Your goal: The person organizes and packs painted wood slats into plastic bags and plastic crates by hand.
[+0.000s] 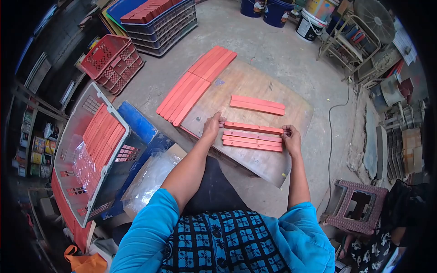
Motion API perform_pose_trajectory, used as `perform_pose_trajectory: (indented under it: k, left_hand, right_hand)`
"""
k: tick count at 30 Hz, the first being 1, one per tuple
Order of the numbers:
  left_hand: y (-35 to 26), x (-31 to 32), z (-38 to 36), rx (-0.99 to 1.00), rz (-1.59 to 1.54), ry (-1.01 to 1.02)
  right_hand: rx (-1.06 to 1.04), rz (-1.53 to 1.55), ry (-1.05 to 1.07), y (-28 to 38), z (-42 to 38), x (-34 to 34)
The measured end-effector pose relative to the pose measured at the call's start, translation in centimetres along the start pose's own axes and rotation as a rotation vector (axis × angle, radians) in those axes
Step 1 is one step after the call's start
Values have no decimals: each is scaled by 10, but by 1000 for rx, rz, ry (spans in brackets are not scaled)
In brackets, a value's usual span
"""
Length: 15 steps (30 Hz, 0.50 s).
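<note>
On the wooden board (296, 98) in front of me, my left hand (214, 125) and my right hand (291, 136) pinch the two ends of a red strip (255, 128) with small round marks. Just nearer to me lie more marked red strips (252, 141), side by side. Beyond the held strip rests a pair of plain red strips (257, 104). Along the board's left edge, several longer-looking rows of red strips (195, 84) lie packed together.
At the left, a grey crate (95, 200) holds red strips and clear plastic, beside a blue container (139, 120). Red baskets (114, 63) and stacked blue crates (159, 29) stand behind. A stool (357, 207) is at the right; buckets (309, 27) stand at the back.
</note>
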<state>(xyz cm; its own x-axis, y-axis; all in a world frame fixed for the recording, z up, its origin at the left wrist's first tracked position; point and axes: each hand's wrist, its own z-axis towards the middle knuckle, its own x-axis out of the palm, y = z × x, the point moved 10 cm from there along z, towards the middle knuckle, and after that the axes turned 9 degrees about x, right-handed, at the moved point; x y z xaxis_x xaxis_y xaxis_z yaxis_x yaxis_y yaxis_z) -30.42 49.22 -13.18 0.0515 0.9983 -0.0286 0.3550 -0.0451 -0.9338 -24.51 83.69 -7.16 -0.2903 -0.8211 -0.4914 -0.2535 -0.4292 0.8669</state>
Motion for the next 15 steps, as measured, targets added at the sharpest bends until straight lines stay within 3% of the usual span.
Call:
perform_pose_trajectory:
  k: [4,6,9,12,15]
  left_hand:
    - [-4,-2,-5,-17,121,-26]
    - [-9,-7,5,11,202,-89]
    - [-23,13,39,261,3,-30]
    - [-34,40,40,156,-227,57]
    - [-39,42,36,91,-263,57]
  right_hand:
    - [176,-46,137,-10,-15,-1]
    - [126,-29,2,-11,0,-9]
    - [26,18,-109,-26,35,0]
    - [86,56,-71,-24,64,10]
    - [120,58,-67,-26,72,16]
